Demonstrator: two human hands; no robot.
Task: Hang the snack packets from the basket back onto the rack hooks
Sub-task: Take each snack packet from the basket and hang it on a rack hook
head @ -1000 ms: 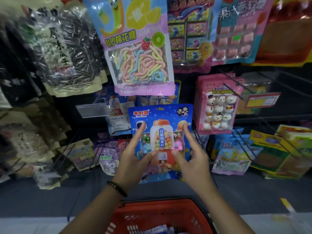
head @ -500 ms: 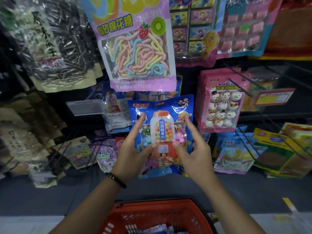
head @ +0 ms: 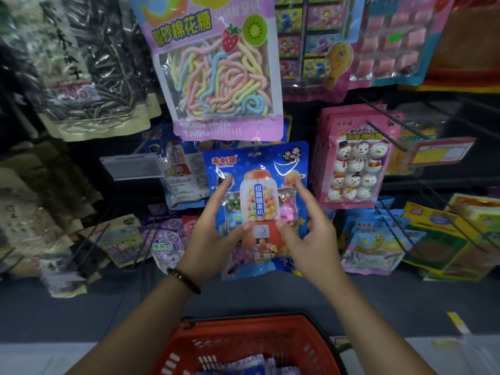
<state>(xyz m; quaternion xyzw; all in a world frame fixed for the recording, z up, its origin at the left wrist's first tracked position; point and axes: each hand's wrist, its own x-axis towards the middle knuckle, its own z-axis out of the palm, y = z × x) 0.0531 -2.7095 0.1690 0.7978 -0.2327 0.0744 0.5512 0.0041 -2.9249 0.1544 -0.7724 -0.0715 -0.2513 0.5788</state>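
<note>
while both hands hold it, the blue gumball-machine packet (head: 259, 201) sits upright and face-on in front of the rack, centre frame. its top edge is just under the bottom of the rainbow marshmallow-rope bag (head: 224, 77). hang slot at the packet's top is visible; can't tell if it's on a hook or just held up near one.

left hand (head: 213, 239): thumb pressed on the packet front beside the printed dial, index finger stretched up along the left of the front, so it's clamped on the packet. other fingers hidden behind it. dark bracelet (head: 184, 280) on that wrist.

right hand (head: 308, 234): mirror grip. thumb on the front just right of the dial, index finger up by the planet print, pinching the right side.

red basket (head: 238, 334): directly below the forearms at the bottom edge, a few blue-and-white packets (head: 243, 366) lying in it.

neighbours:
- pink snowman marshmallow packets (head: 354, 163) just right of the held packet
- similar blue packet (head: 184, 180) hanging behind it to the left, next to a clear price-tag holder (head: 132, 166)
- sunflower seed bags (head: 89, 71) upper left
- bare wire hook (head: 387, 136) sticking out over the snowman stack
</note>
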